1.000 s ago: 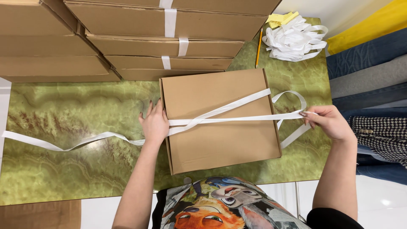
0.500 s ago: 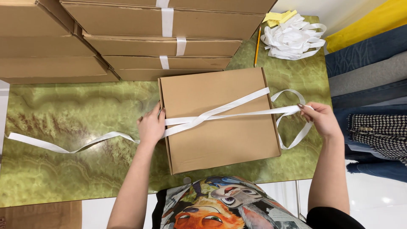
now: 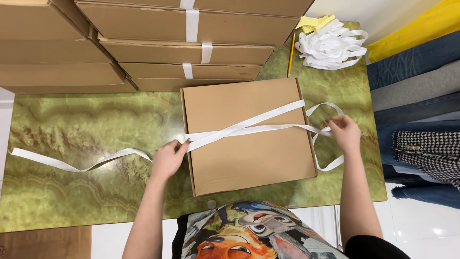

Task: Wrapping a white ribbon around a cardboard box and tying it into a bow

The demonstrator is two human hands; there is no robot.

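The left hand (image 3: 168,158) lies palm down at the left edge of the cardboard box (image 3: 249,136), fingers curled narrow, the fingertips (image 3: 184,142) pinching the white ribbon (image 3: 249,125) where it comes off the box's side. The right hand (image 3: 345,133) sits just past the box's right edge, closed around the same ribbon, its knuckles up and the fingers bent in toward the box. Both forearms reach up from the bottom of the view, the left one angled inward, the right one nearly straight.

The one ribbon crosses the lid in two strands that fan apart from the left hand: one runs nearly level to the right hand, the other climbs toward the box's upper right edge. Beyond the right hand it makes loose loops (image 3: 328,144) on the table, and a long tail (image 3: 72,163) trails away left of the left hand in a soft wave.

The box lies flat, lid shut, in the middle of a green marbled table (image 3: 86,124), near the person's body.

Behind it stand stacks of flat cardboard boxes (image 3: 143,43); at least seven show, three of them bound with white strips. At the far right corner lie one heap of white ribbon (image 3: 330,45), one yellow pencil (image 3: 290,55) and some yellow paper slips (image 3: 314,21). Folded fabrics (image 3: 417,91) in blue, grey, yellow and checked cloth are piled to the right of the table.
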